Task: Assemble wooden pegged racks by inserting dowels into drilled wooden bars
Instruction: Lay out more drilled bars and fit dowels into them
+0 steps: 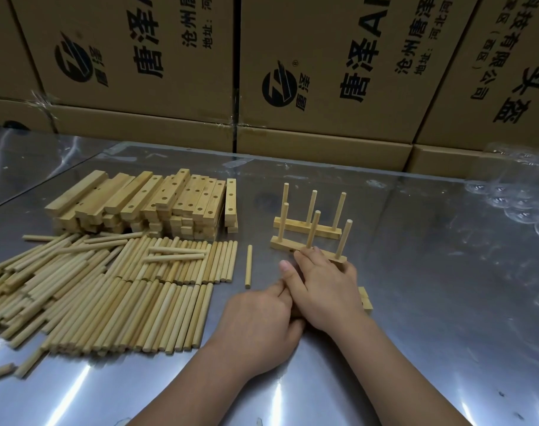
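Note:
Two pegged racks stand on the metal table point(415, 302), each a bar with three upright dowels: the far rack point(306, 226) and the near rack point(285, 243). My right hand point(323, 290) lies flat with straight fingers, its fingertips touching the near rack's bar. Under its palm lies a loose wooden bar point(366, 299); only the bar's right end and a sliver between my hands show. My left hand point(259, 321) sits against the right one with fingers curled around that bar's left end. A single dowel point(248, 265) lies left of my hands.
At the back left is a stack of drilled bars point(145, 204), and a wide pile of dowels point(108, 287) lies in front of it. Printed cardboard boxes point(323, 72) wall off the table's far edge. Bubble wrap point(514, 201) lies at the right.

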